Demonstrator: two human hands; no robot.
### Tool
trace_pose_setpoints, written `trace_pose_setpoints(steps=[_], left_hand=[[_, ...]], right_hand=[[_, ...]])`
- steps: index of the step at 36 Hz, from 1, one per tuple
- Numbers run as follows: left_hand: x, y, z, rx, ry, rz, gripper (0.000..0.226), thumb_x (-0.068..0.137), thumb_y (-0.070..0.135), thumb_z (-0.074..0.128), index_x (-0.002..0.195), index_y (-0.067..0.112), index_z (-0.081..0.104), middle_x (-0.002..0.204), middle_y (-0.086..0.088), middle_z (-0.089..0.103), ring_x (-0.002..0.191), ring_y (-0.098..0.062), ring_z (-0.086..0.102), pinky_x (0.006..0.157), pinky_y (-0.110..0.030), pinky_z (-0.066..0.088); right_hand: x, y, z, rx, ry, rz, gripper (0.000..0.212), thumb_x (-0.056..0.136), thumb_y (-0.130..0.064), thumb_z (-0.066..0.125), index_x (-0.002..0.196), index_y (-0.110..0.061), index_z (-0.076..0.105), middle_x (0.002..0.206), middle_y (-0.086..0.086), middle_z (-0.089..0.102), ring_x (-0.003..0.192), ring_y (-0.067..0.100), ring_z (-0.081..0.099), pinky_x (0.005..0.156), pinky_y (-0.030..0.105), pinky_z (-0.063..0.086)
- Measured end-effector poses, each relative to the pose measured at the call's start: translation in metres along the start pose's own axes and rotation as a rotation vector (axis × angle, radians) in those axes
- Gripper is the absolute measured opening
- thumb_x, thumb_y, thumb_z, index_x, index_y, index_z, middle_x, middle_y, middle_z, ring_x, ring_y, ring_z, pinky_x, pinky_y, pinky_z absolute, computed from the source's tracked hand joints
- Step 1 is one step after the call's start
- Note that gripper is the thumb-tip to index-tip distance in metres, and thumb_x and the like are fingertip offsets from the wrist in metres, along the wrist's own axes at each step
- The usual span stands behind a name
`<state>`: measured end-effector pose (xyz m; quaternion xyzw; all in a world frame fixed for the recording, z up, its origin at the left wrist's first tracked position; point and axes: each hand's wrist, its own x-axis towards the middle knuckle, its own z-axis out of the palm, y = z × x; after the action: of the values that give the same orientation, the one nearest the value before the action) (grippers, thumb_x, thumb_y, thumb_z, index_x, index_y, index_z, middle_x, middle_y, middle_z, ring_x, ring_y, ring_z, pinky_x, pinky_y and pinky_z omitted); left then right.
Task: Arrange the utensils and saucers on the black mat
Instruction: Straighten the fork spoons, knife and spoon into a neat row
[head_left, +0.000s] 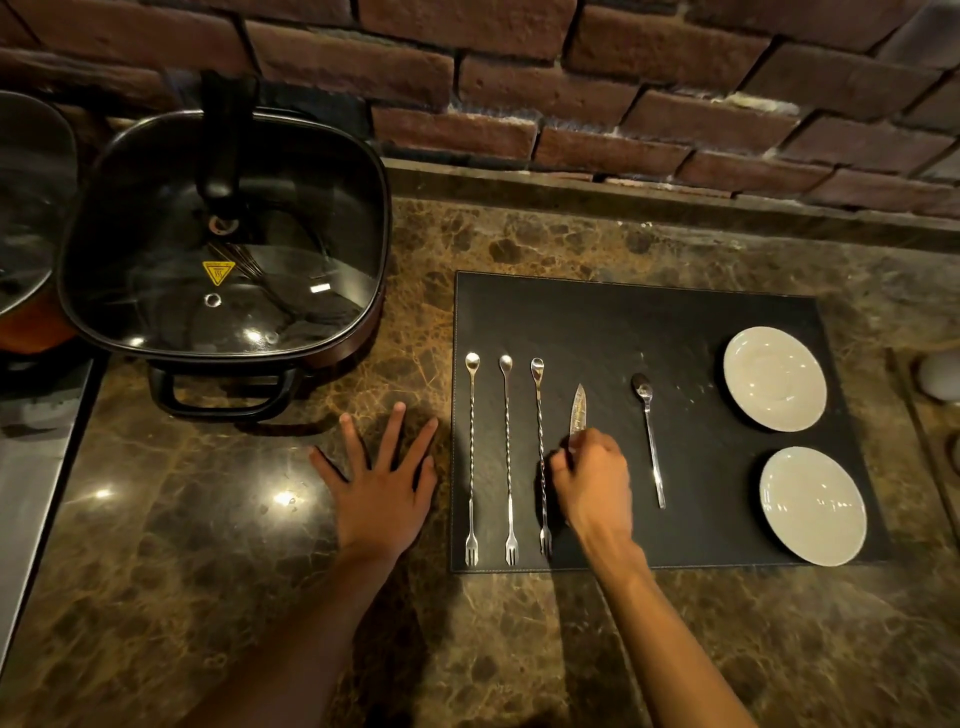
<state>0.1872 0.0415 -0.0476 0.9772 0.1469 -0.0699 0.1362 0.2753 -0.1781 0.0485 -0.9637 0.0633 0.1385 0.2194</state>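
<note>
A black mat (613, 317) lies on the marble counter. Three long twisted bar spoons with fork ends lie side by side along its left part: the left bar spoon (471, 457), the middle bar spoon (508, 457) and the right bar spoon (539, 415). A small knife (579, 410) points away from me, its handle hidden inside my right hand (592, 480), which is closed around it. A teaspoon (649, 436) lies to the right. Two white saucers, the far saucer (774, 386) and the near saucer (813, 505), sit at the mat's right end. My left hand (382, 483) rests flat on the counter, fingers spread.
A square electric pan with a glass lid (223, 239) stands at the back left, with another pot (26, 208) beside it at the frame edge. A brick wall (571, 78) runs along the back. A pale round object (940, 375) sits at the far right.
</note>
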Motion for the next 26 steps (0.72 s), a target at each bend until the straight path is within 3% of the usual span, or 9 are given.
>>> trace_pose_setpoints(steps=[2,7,11,16,19,23,26], left_hand=[[0.0,-0.001,0.002,-0.003,0.009,0.002,0.054,0.105,0.057,0.015,0.159,0.053,0.014,0.174,0.01,0.011,0.155,-0.054,0.008,0.112,-0.083,0.007],[0.001,-0.002,0.005,-0.003,0.023,0.004,0.055,0.105,0.058,0.017,0.159,0.053,0.013,0.174,0.011,0.008,0.155,-0.054,0.008,0.111,-0.084,0.007],[0.0,-0.002,0.005,0.002,0.038,0.01,0.055,0.105,0.057,0.017,0.16,0.053,0.014,0.174,0.01,0.01,0.155,-0.054,0.007,0.111,-0.084,0.006],[0.001,-0.003,0.005,0.008,0.03,0.015,0.056,0.104,0.057,0.02,0.159,0.053,0.014,0.174,0.01,0.011,0.156,-0.053,0.006,0.111,-0.083,0.005],[0.0,-0.004,0.007,0.026,0.033,0.009,0.056,0.104,0.057,0.021,0.159,0.054,0.013,0.174,0.01,0.009,0.156,-0.053,0.005,0.112,-0.083,0.003],[0.001,-0.004,0.009,0.035,0.038,0.006,0.056,0.104,0.057,0.023,0.159,0.054,0.013,0.174,0.01,0.008,0.156,-0.052,0.003,0.113,-0.082,0.002],[0.002,-0.006,0.011,0.04,0.038,0.002,0.057,0.104,0.058,0.022,0.159,0.054,0.012,0.174,0.011,0.006,0.157,-0.052,0.002,0.113,-0.083,0.001]], right_hand=[[-0.005,0.014,-0.005,-0.057,0.006,0.033,0.028,0.093,-0.033,0.057,0.109,-0.01,0.054,0.113,0.009,0.054,0.096,0.031,0.061,0.078,0.045,0.055],[-0.012,0.037,-0.004,-0.083,-0.081,0.115,0.039,0.09,-0.041,0.062,0.114,-0.011,0.051,0.12,0.009,0.053,0.105,0.032,0.059,0.078,0.041,0.048],[-0.011,0.043,-0.002,-0.03,-0.094,0.143,0.03,0.089,-0.04,0.062,0.1,-0.012,0.059,0.099,0.011,0.068,0.093,0.033,0.065,0.075,0.039,0.052],[-0.002,0.047,-0.006,0.026,-0.107,0.118,0.022,0.089,-0.034,0.065,0.086,-0.012,0.065,0.077,0.009,0.073,0.073,0.027,0.069,0.069,0.042,0.057],[0.004,0.052,-0.01,0.006,-0.084,0.108,0.022,0.088,-0.033,0.066,0.087,-0.012,0.067,0.078,0.008,0.074,0.072,0.025,0.07,0.068,0.036,0.056],[0.011,0.058,-0.015,0.058,-0.108,0.151,0.019,0.091,-0.031,0.066,0.095,-0.012,0.065,0.084,0.009,0.073,0.073,0.026,0.071,0.074,0.043,0.059],[0.015,0.063,-0.018,0.053,-0.108,0.151,0.017,0.091,-0.03,0.066,0.094,-0.013,0.065,0.084,0.008,0.072,0.072,0.023,0.069,0.072,0.039,0.059]])
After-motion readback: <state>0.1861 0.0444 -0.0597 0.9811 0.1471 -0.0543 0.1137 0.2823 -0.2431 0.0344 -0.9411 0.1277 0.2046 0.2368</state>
